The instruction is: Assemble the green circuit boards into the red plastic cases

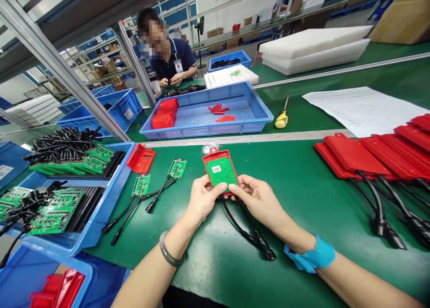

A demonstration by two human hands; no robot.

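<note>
A red plastic case with a green circuit board (221, 170) seated in it rests on the green mat, held from below by both hands. My left hand (202, 199) pinches its lower left edge; my right hand (255, 199) pinches its lower right edge. Two black cables (250, 234) run from the case toward me between my wrists. Two loose green boards with black leads (150, 187) lie just left of my left hand, beside an empty red case half (141, 158).
Blue bins of boards and cables (63, 182) stand at the left. A blue tray with red parts (204, 113) sits behind. Finished red units with cables (376, 160) lie at the right, near papers (363, 108) and a yellow screwdriver (281, 118). A person works across the table.
</note>
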